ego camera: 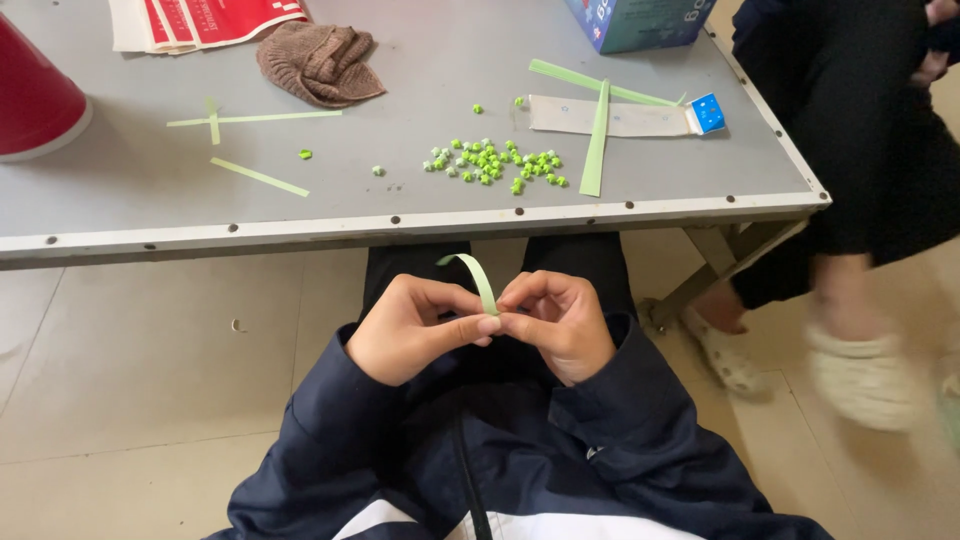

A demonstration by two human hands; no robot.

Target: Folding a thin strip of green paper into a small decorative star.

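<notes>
Grey metal table (130, 190): riveted front edge, spans the upper frame; the person sits below it, hands over the lap.

Red conical container (35, 95): far left on the table, partly cut off.

Blue-green carton (640, 20): top edge of the table, right of centre.

Second person (850, 150): dark clothing and pale shoes, beside the table's right corner; blurred.

Red-and-white printed sheets (215, 20): top left, flat.

Brown knitted cloth (320, 62): crumpled, just beside the sheets.

Tan paper packet with a blue end (640, 118): lies flat, right of centre; loose green strips (597, 140) cross it, one running toward the table's front edge.

More green strips (258, 176): left of centre, well apart from the packet.

Cluster of small green folded stars (495, 162): table centre, a few strays to the left and behind.

Left hand (415, 330): fingers curled in, thumb and forefinger pinched on the lower end of the strip.

Right hand (555, 325): likewise curled, fingertips meeting the left hand's at the same spot.

Green paper strip (478, 278): held between both hands, below the table edge. Its long axis rises from the pinch point and arcs up and to the left, the free end curling over above the left hand. Both hands sit equally close at its base; the free end lies nearer the left.
</notes>
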